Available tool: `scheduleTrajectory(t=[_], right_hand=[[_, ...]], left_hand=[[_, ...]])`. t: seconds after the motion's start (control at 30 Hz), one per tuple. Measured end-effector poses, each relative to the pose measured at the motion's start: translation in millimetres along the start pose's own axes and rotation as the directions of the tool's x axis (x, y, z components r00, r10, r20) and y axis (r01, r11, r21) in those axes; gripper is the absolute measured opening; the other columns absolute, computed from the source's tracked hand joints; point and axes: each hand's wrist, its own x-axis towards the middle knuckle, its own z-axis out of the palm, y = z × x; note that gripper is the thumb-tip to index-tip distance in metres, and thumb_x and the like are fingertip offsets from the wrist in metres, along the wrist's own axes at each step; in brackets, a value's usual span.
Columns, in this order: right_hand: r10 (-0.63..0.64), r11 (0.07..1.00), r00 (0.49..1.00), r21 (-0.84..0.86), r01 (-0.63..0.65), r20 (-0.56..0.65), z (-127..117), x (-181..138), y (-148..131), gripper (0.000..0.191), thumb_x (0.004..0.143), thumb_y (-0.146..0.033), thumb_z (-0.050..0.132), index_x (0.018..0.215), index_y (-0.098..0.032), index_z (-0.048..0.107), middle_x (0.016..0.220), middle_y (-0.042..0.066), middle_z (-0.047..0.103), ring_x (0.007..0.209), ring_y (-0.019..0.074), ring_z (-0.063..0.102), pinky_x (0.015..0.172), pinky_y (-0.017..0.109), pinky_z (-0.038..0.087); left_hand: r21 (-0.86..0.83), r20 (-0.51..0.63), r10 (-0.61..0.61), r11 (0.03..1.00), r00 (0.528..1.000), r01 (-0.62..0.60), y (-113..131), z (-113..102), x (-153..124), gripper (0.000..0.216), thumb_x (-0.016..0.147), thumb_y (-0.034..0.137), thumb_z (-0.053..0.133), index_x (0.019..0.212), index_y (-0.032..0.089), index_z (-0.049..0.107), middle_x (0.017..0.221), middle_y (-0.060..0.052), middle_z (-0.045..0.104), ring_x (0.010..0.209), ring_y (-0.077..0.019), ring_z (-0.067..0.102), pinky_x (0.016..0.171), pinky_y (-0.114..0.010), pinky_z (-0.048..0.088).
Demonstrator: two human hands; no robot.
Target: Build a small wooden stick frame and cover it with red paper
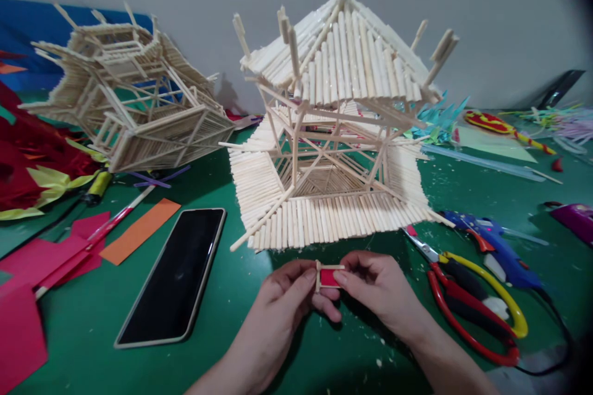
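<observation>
My left hand (283, 296) and my right hand (376, 287) meet at the near middle of the green table (259, 352). Together they pinch a small wooden stick frame with a red paper panel (328, 276). The fingers of both hands are closed on its sides. Just beyond it stands a tall pagoda model (331, 129) built of pale wooden sticks, with two tiers of roof.
A second stick model (132, 99) lies tipped over at the back left. A black phone (175, 274) lies left of my hands. Red and yellow scissors (467, 305) and a blue glue gun (491, 247) lie to the right. Coloured paper scraps (50, 259) cover the left side.
</observation>
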Motion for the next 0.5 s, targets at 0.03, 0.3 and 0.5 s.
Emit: scheduleTrajectory(t=[0.03, 0.3, 0.5], right_hand=[[0.001, 1.0, 1.0, 0.01, -0.001, -0.002, 0, 0, -1, 0.014, 0.07, -0.029, 0.057, 0.066, -0.015, 0.055, 0.057, -0.003, 0.05, 0.051, 0.0085, 0.045, 0.048, 0.02, 0.036], [0.01, 0.999, 1.0, 0.037, -0.011, 0.013, -1, 0, -3, 0.015, 0.07, -0.029, 0.057, 0.064, -0.015, 0.054, 0.056, -0.004, 0.049, 0.051, 0.0084, 0.044, 0.048, 0.019, 0.035], [-0.003, 0.999, 1.0, 0.042, 0.004, -0.026, -13, 0, 0, 0.019, 0.07, -0.034, 0.057, 0.065, -0.016, 0.054, 0.055, -0.005, 0.045, 0.051, 0.0087, 0.041, 0.046, 0.02, 0.031]], left_hand=[[-0.007, -0.002, -0.01, 1.0, 1.0, 0.01, 0, 0, 0, 0.014, 0.08, 0.022, 0.046, 0.081, 0.013, 0.056, 0.068, -0.004, 0.063, 0.056, -0.0147, 0.059, 0.069, -0.032, 0.041], [0.078, -0.018, 0.026, 0.997, 1.0, -0.024, -1, -1, 1, 0.012, 0.079, 0.022, 0.048, 0.077, 0.013, 0.056, 0.067, -0.004, 0.063, 0.054, -0.013, 0.058, 0.064, -0.029, 0.042], [0.069, -0.095, 0.084, 0.995, 0.992, -0.078, -1, -3, 2, 0.008, 0.078, 0.021, 0.05, 0.075, 0.014, 0.054, 0.063, -0.003, 0.063, 0.05, -0.0119, 0.055, 0.059, -0.028, 0.042]])
